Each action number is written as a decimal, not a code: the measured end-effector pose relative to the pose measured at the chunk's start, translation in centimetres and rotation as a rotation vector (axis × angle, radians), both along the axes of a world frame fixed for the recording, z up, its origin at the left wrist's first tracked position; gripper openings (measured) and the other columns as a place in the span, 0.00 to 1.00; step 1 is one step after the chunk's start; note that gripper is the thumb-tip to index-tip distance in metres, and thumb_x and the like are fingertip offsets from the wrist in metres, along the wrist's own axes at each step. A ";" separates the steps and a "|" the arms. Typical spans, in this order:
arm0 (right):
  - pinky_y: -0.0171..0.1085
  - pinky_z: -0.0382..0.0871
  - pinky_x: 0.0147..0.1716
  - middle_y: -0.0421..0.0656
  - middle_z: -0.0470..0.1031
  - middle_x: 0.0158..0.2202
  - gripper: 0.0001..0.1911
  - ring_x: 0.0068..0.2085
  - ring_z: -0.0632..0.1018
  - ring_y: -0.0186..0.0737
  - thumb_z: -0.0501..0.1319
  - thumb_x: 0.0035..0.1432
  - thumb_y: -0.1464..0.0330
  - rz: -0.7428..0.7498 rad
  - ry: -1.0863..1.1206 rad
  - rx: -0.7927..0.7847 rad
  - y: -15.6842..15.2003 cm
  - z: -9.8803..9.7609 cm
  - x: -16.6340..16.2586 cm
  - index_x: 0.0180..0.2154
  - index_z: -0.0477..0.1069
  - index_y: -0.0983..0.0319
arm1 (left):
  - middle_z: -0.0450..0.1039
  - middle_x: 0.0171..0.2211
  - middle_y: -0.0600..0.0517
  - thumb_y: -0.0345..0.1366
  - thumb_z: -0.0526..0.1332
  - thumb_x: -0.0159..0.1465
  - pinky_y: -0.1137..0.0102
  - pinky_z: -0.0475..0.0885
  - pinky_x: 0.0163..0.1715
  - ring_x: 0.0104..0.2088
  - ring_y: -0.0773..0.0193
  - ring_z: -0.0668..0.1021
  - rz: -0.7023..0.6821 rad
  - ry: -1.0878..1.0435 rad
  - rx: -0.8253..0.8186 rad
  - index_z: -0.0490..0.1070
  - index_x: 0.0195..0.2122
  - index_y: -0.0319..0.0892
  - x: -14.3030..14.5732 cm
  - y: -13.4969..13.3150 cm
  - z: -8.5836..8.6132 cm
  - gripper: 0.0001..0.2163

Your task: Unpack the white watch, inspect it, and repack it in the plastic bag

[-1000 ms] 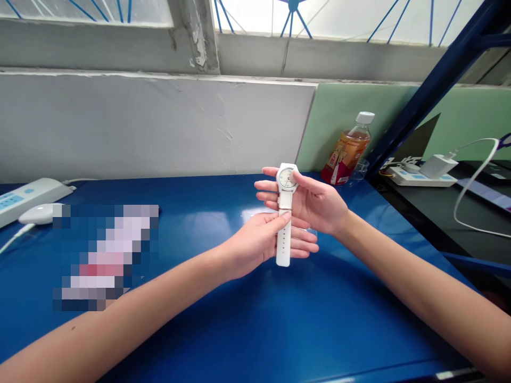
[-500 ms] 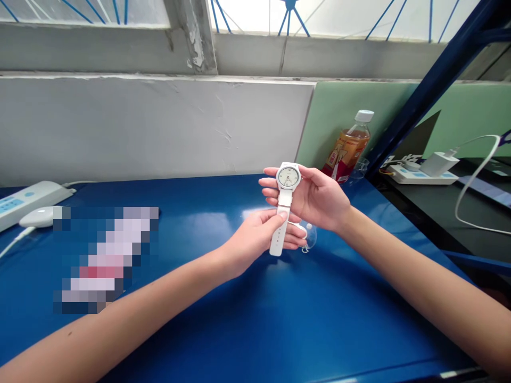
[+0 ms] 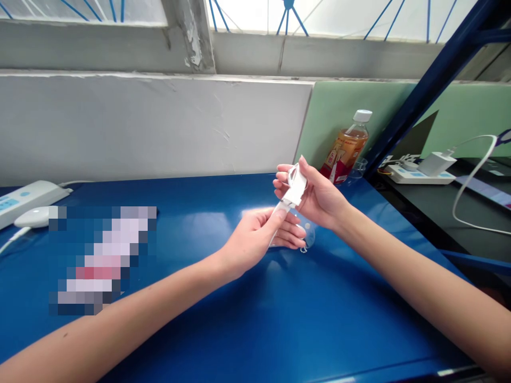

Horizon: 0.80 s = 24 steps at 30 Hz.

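A white wristwatch (image 3: pixel 296 191) is held up over the blue table, turned so its dial is seen only at a slant. My left hand (image 3: pixel 255 234) pinches the lower strap between thumb and fingers, with the other fingers stretched beneath it. Around the case end is my right hand (image 3: pixel 315 194), palm turned inward, fingers curled behind the watch and thumb at its near side. Just under the hands lies a clear plastic item (image 3: pixel 310 234) with a small bead chain, partly hidden by my left fingers.
On the blue table (image 3: pixel 255 330) at left are a white power strip (image 3: pixel 32 197), a white mouse-like device (image 3: pixel 34 216) with a cable, and a blurred-out object (image 3: pixel 107 255). A drink bottle (image 3: pixel 347 146) stands back right, beside a blue slanted post (image 3: pixel 415 96).
The watch has rotated: its dial faced me and now shows edge-on. My right hand has shifted slightly and curled its fingers more, while my left hand keeps its pinch on the strap.
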State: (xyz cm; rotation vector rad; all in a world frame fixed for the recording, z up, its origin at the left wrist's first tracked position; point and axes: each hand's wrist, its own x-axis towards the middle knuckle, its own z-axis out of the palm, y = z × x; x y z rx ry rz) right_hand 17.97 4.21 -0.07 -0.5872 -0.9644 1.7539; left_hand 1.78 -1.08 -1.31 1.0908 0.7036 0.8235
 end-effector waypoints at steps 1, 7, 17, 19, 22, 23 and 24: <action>0.38 0.75 0.48 0.44 0.82 0.38 0.17 0.41 0.81 0.39 0.58 0.65 0.56 0.045 -0.007 0.007 -0.2 0.1 0.0 0.41 0.77 0.62 | 0.79 0.32 0.45 0.49 0.63 0.66 0.66 0.77 0.39 0.31 0.61 0.82 0.019 -0.011 0.005 0.74 0.37 0.34 0.0 0.0 0.0 0.19; 0.41 0.72 0.54 0.44 0.78 0.52 0.15 0.55 0.76 0.42 0.54 0.68 0.64 0.235 -0.025 0.051 -1.0 0.7 -0.1 0.50 0.74 0.60 | 0.80 0.32 0.45 0.48 0.65 0.64 0.65 0.77 0.38 0.32 0.60 0.82 0.069 0.014 0.046 0.76 0.35 0.34 -0.1 0.1 0.1 0.18; 0.29 0.76 0.29 0.44 0.81 0.43 0.16 0.28 0.77 0.30 0.51 0.69 0.63 0.252 0.006 -0.011 -0.9 0.8 -0.3 0.50 0.72 0.62 | 0.79 0.39 0.41 0.43 0.63 0.66 0.60 0.77 0.44 0.38 0.56 0.82 -0.167 0.083 0.039 0.76 0.43 0.33 0.0 -0.3 0.2 0.15; 0.30 0.76 0.29 0.44 0.81 0.43 0.17 0.28 0.77 0.31 0.51 0.69 0.62 0.261 0.004 -0.003 -1.0 0.6 -0.3 0.51 0.72 0.61 | 0.79 0.39 0.42 0.41 0.64 0.66 0.61 0.76 0.45 0.38 0.55 0.82 -0.143 0.089 0.038 0.76 0.42 0.33 0.0 -0.2 0.1 0.14; 0.31 0.76 0.30 0.43 0.81 0.43 0.17 0.29 0.77 0.32 0.51 0.70 0.61 0.283 0.011 -0.001 -0.9 0.4 -0.3 0.51 0.72 0.61 | 0.79 0.40 0.42 0.41 0.66 0.64 0.61 0.76 0.45 0.39 0.55 0.82 -0.082 0.067 0.018 0.76 0.41 0.34 -0.1 0.0 -0.1 0.13; 0.32 0.76 0.32 0.43 0.81 0.43 0.17 0.30 0.77 0.32 0.51 0.70 0.62 0.288 0.014 -0.002 -0.9 0.4 -0.3 0.51 0.72 0.61 | 0.79 0.40 0.42 0.41 0.66 0.63 0.61 0.76 0.44 0.39 0.56 0.82 -0.066 0.058 0.007 0.76 0.41 0.34 -0.1 0.0 -0.1 0.13; 0.32 0.76 0.33 0.43 0.81 0.43 0.17 0.31 0.77 0.32 0.50 0.70 0.62 0.286 0.018 -0.003 -0.9 0.3 -0.3 0.51 0.73 0.61 | 0.79 0.39 0.43 0.41 0.67 0.63 0.62 0.76 0.44 0.38 0.56 0.82 -0.052 0.049 -0.004 0.76 0.40 0.34 -0.1 0.1 -0.2 0.13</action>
